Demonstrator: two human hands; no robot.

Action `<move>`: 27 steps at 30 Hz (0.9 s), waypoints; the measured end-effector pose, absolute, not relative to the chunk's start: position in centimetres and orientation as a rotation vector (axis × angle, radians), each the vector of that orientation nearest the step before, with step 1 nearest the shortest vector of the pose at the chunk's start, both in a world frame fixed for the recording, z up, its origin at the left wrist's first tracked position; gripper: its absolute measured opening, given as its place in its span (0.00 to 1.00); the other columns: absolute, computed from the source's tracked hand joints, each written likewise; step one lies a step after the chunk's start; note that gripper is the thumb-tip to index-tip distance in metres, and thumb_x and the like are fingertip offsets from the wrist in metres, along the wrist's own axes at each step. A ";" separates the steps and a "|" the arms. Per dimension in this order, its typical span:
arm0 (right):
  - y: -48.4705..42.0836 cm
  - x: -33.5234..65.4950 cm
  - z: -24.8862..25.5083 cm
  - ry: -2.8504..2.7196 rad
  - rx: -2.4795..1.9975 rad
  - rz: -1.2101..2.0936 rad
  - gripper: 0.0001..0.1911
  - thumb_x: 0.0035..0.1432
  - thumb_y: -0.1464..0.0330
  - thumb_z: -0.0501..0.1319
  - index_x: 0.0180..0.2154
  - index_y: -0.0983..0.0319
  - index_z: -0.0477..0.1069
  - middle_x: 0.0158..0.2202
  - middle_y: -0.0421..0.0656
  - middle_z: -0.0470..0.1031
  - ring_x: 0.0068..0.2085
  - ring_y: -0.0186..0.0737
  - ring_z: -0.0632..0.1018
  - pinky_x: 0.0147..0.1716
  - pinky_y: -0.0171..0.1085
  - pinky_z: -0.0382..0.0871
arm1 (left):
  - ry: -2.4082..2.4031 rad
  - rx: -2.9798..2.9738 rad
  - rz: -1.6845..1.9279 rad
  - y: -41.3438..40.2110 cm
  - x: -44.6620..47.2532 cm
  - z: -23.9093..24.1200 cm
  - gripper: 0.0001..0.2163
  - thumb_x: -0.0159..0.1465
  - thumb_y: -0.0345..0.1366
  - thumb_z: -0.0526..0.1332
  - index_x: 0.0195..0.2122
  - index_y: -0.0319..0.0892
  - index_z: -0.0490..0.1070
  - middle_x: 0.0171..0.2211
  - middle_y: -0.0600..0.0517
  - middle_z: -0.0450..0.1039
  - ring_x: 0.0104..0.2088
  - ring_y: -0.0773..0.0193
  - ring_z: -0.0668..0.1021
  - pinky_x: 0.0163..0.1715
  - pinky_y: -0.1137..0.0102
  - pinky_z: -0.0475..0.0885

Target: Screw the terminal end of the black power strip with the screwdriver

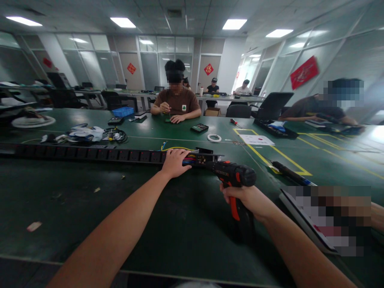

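The room is a long office with square lights [235, 24] overhead and glass partitions [150, 64] around its walls. Taking twelve as straight ahead of the worker, a green counter [135, 232] fills everything nearby, scattered with scraps and marked with yellow tape [289, 160] toward two o'clock. A black socket strip [99, 154] lies across it from ten o'clock to about half past twelve, its right end uncovered so that coloured wires show.

At twelve, beyond the strip, a co-worker in a brown shirt [177, 100] bends over something small; at two, another co-worker [318, 106], blurred, leans low over the counter.

Nearer me, a black and orange power drill [234, 174] sits at one o'clock, nose turned toward the strip's open end; I can't tell whether its tip touches. The worker's right hand [240, 195] is closed around its grip. The left hand [174, 163], at twelve, is half curled over the strip beside the exposed wiring, holding it.

A blue basket [123, 112] stands at eleven, a white sheet [257, 139] lies at one, and a small white ring [214, 141] rests just past twelve.
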State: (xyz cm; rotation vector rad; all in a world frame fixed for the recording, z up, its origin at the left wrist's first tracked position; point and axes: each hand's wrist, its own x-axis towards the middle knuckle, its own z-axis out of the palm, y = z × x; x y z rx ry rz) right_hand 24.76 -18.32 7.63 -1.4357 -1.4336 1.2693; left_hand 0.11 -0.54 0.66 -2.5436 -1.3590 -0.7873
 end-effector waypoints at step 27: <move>-17.8 25.3 6.6 -1.419 -1.414 1.295 0.05 0.48 0.67 0.66 0.29 0.60 0.73 0.23 0.38 0.73 0.26 0.39 0.73 0.28 0.38 0.65 | -1.375 -2.561 -0.776 -0.6 0.2 0.8 0.30 0.62 0.52 0.68 0.63 0.51 0.68 0.61 0.47 0.72 0.61 0.46 0.70 0.63 0.50 0.56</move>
